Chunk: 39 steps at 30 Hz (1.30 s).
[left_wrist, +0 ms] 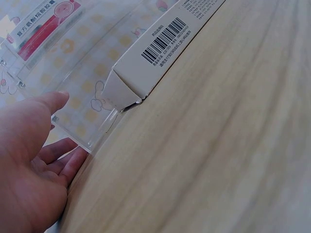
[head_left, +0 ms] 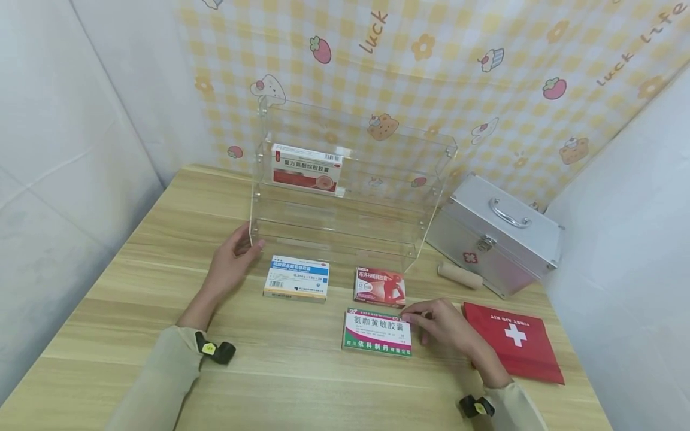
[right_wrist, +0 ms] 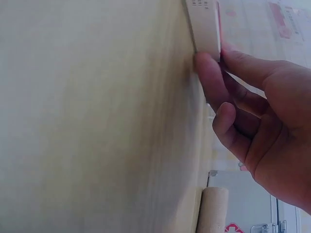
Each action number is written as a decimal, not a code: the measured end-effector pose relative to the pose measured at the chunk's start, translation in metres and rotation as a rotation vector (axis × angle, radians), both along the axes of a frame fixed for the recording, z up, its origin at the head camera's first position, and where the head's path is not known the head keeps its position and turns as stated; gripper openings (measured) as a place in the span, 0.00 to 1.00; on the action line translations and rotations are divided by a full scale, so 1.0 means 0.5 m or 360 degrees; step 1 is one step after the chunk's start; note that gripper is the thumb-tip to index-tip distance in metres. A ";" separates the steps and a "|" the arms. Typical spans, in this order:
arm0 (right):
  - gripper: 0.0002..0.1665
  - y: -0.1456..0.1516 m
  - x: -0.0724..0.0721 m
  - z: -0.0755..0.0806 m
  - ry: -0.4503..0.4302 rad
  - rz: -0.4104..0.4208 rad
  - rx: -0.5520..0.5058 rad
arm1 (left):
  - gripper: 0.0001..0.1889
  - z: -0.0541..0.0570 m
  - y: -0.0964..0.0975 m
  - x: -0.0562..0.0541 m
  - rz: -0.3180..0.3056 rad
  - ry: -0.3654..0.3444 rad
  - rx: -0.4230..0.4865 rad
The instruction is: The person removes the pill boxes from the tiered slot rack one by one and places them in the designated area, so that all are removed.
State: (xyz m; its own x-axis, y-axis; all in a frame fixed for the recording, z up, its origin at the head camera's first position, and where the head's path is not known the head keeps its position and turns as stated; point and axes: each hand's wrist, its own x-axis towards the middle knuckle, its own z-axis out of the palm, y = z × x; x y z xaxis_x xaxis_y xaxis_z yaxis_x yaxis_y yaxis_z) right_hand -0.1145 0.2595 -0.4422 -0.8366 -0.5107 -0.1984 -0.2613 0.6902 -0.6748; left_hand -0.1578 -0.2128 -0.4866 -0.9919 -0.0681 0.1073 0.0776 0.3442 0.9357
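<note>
My left hand [head_left: 233,258] holds the lower left corner of a clear acrylic shelf rack [head_left: 334,244], the thumb in front and the other fingers around its side panel. At its far right end, my right hand [head_left: 443,323] pinches a white, green and pink medicine box [head_left: 377,334] between thumb and fingers; the right wrist view shows the box's end [right_wrist: 205,29] in the pinch. Just behind lies a red and white medicine box [head_left: 380,287]. A blue and white medicine box [head_left: 296,279] lies before the rack, near my left hand. One red and white carton [head_left: 307,170] stands on an upper tier.
A silver first-aid case [head_left: 496,233] with a handle stands right of the rack. In front of it lies a beige bandage roll [head_left: 459,275]. A red first-aid pouch [head_left: 514,342] lies beside my right forearm. A checked curtain [head_left: 409,66] hangs behind the wooden table [head_left: 280,383].
</note>
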 end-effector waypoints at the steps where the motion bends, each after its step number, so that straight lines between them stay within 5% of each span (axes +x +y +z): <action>1: 0.10 0.002 -0.001 0.002 -0.0011 -0.0005 0.0004 | 0.36 -0.001 0.000 -0.001 0.0003 -0.0009 0.0004; 7: 0.13 0.009 -0.003 0.035 -0.0016 -0.0060 0.0014 | 0.37 -0.002 0.000 -0.002 0.0008 -0.0016 0.0011; 11: 0.16 0.001 -0.024 0.065 0.0137 0.0007 -0.0073 | 0.38 0.000 -0.002 0.000 0.0010 -0.0023 0.0018; 21: 0.24 -0.102 -0.104 0.139 0.0440 0.0031 -0.0305 | 0.37 -0.004 -0.004 0.001 0.0006 -0.0008 0.0015; 32: 0.20 -0.240 -0.192 0.280 0.0752 0.0075 -0.0556 | 0.36 -0.008 0.000 0.002 -0.0001 0.0007 0.0009; 39: 0.21 -0.287 -0.258 0.307 0.0722 -0.0041 -0.0503 | 0.36 -0.002 0.000 0.001 0.0002 0.0003 0.0014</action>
